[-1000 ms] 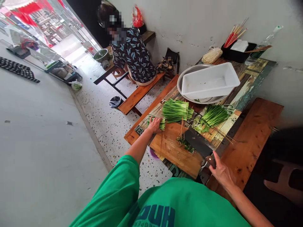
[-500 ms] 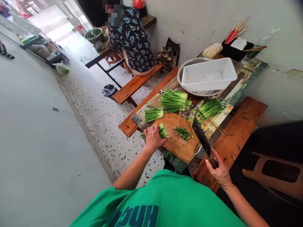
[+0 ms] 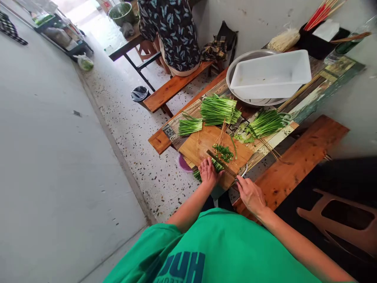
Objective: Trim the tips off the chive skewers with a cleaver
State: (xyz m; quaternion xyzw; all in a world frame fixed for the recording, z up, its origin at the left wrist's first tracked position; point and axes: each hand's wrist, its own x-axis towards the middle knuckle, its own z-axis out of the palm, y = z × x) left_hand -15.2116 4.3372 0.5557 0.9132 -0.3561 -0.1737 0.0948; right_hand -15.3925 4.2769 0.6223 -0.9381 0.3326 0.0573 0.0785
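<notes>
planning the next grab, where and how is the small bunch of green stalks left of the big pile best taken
Probably around its middle, from above: the small bunch lies with its stalks side by side, so fingers across them should keep it together. The left hand, nearer than the right hand on the cleaver, seems better placed.
</notes>
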